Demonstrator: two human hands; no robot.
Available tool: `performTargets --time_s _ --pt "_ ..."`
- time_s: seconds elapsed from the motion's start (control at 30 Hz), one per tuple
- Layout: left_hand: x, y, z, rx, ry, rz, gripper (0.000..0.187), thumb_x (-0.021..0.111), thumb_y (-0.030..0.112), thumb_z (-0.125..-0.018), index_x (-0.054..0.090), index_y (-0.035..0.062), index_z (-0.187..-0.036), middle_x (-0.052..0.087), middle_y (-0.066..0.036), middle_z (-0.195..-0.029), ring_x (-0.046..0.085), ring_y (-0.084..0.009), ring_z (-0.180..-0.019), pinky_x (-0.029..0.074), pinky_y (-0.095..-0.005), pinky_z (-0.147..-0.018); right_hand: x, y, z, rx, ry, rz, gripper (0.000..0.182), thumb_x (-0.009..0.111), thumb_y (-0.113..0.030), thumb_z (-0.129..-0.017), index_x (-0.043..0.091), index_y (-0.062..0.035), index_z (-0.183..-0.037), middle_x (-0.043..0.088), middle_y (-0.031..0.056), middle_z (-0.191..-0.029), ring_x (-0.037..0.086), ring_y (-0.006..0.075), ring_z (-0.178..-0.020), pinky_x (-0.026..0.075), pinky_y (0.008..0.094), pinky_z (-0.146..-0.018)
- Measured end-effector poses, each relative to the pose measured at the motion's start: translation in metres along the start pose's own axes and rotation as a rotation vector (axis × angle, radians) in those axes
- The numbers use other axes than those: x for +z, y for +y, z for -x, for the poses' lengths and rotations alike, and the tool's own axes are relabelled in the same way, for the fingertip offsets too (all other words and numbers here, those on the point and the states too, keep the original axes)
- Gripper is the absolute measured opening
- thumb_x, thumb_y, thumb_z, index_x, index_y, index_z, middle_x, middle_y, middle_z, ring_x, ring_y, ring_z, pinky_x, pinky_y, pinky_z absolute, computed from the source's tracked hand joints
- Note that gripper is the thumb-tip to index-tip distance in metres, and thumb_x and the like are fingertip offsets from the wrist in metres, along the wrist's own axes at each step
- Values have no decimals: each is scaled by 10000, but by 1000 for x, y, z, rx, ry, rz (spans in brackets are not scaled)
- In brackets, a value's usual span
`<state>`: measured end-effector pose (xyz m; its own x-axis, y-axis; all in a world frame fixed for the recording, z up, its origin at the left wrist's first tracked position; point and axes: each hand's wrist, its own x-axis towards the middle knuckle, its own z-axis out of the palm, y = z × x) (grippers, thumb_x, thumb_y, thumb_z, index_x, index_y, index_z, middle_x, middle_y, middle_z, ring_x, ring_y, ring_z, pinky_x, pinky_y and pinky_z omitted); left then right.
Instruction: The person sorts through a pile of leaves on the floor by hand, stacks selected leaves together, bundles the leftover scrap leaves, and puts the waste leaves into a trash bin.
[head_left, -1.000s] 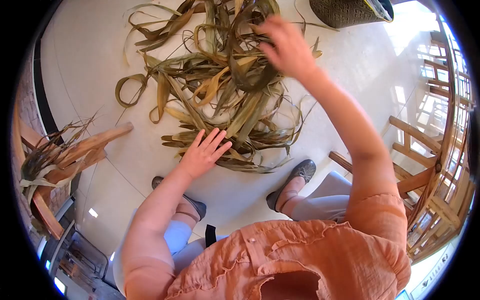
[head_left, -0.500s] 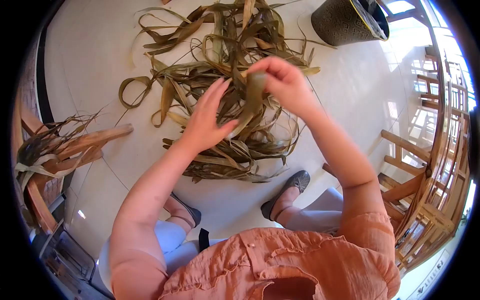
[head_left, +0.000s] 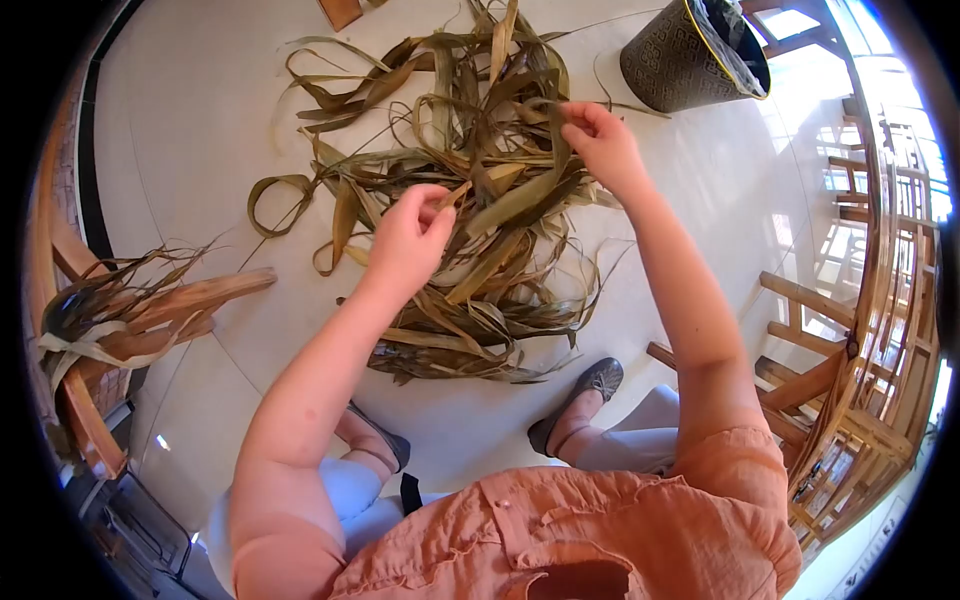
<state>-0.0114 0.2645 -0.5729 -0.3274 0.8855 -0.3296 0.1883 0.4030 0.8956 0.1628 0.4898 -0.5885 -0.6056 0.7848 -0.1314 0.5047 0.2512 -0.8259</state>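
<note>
Long dried leaves (head_left: pixel 470 160) lie in a loose, tangled heap on the floor, olive green to brown. My right hand (head_left: pixel 608 150), at the heap's upper right, pinches the end of a broad olive leaf (head_left: pixel 520 198) that bends down and to the left over the pile. At the heap's left side my left hand (head_left: pixel 412 235) has its fingers curled together, with the tip of a narrow tan leaf (head_left: pixel 458 193) at the fingertips. Nearer my feet, a flatter bunch of leaves (head_left: pixel 480 335) lies crosswise.
A dark patterned bin (head_left: pixel 668 62) with a plastic liner stands at the upper right. On the left, more leaf strips (head_left: pixel 95 305) hang over a wooden stool (head_left: pixel 205 300). Wooden chairs (head_left: pixel 830 350) line the right side. My shoes (head_left: pixel 585 395) are just below the heap.
My right hand has moved right and drawn the leaf out across the heap. My left hand has shifted slightly down, and its spread fingers have closed at a leaf tip.
</note>
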Motion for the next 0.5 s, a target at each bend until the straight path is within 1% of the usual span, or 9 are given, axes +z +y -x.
performTargets --time_s 0.03,0.07,0.13,0.2,0.23,0.27,0.37,0.4,0.5 --pt "1 -7 5 117 144 -272 508 657 322 -824 492 33 -1207 572 -143 -996 568 -236 -832 471 -372 -750 -2 15 -7 -49 87 129 425 628 -247 -832 530 -20 -1178 614 163 -1021 586 287 -959 461 359 -862" --pt "3 -15 12 401 215 -579 664 742 336 -704 476 61 -1246 519 -173 -1120 513 -289 -1033 419 -429 -886 -2 31 -12 -97 173 255 476 636 -268 -820 511 -25 -1210 590 184 -1074 557 317 -1018 441 377 -897" --pt "7 -24 38 586 -42 -773 809 757 411 -642 430 83 -1305 462 -168 -1260 428 -314 -1186 308 -498 -1012 -11 60 -33 -227 302 409 570 631 -345 -813 477 -23 -1258 480 228 -1254 445 374 -1172 372 414 -983" --pt "24 -61 69 650 -356 -903 973 732 552 -574 364 140 -1375 312 -151 -1438 287 -311 -1338 214 -526 -1077 -19 83 -57 -156 371 424 607 631 -388 -816 479 -4 -1263 484 229 -1260 463 350 -1171 370 402 -982" --pt "30 -73 87 673 -464 -966 981 737 553 -566 360 168 -1385 290 -137 -1457 256 -296 -1360 208 -522 -1080 -22 88 -68 -123 407 428 627 631 -409 -818 480 5 -1265 486 229 -1263 473 337 -1171 369 396 -982" --pt "37 -84 100 653 -555 -912 866 735 447 -624 390 165 -1366 296 -144 -1448 251 -328 -1356 214 -545 -1070 -23 88 -77 66 362 346 797 640 -493 -787 390 32 -1332 434 257 -1318 427 346 -1232 345 382 -1014" --pt "62 -145 119 846 -271 -1089 806 734 364 -654 398 172 -1361 301 -135 -1447 251 -314 -1357 233 -529 -1071 -7 105 -102 237 321 175 995 676 -559 -712 292 96 -1354 370 305 -1351 354 367 -1286 301 395 -1062" --pt "59 -139 113 775 -283 -1067 792 731 337 -660 400 167 -1359 300 -135 -1447 254 -311 -1355 238 -524 -1071 3 100 -106 291 221 137 1095 668 -613 -685 221 111 -1374 358 315 -1357 330 364 -1307 274 380 -1082" --pt "51 -108 93 612 -261 -1034 763 722 271 -672 403 145 -1353 298 -141 -1447 267 -308 -1348 250 -517 -1069 42 82 -105 60 -62 203 906 722 -459 -682 347 42 -1337 429 268 -1310 424 371 -1222 347 386 -1027"
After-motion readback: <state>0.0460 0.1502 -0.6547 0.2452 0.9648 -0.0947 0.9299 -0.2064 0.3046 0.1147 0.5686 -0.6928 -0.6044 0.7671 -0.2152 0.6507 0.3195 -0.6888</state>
